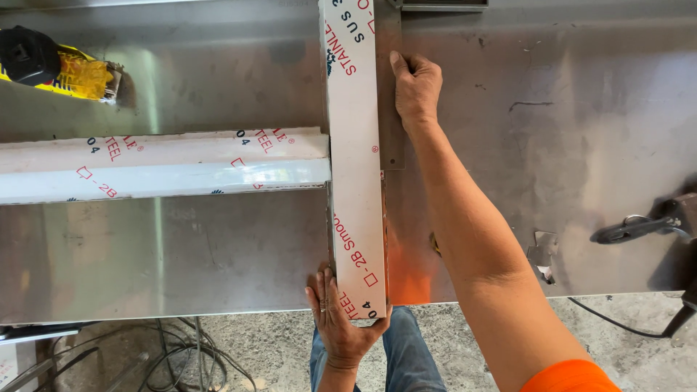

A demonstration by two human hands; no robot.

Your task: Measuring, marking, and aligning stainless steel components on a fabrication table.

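A long white film-wrapped steel bar (356, 160) with red print runs from the near edge of the metal bench (566, 145) to the far side. My left hand (341, 319) grips its near end at the bench edge. My right hand (415, 88) lies flat on a grey metal strip (392, 145) beside the bar's right side, fingers pressed against the bar. A second film-wrapped bar (163, 165) lies crosswise on the left, its end butting the upright bar's left side.
A yellow and black tool (51, 67) lies at the far left of the bench. At the right edge lies a dark clamp-like tool (650, 223) with a black cable (617, 321), and near it a small bent metal piece (543, 252). Cables (181, 356) lie on the concrete floor below.
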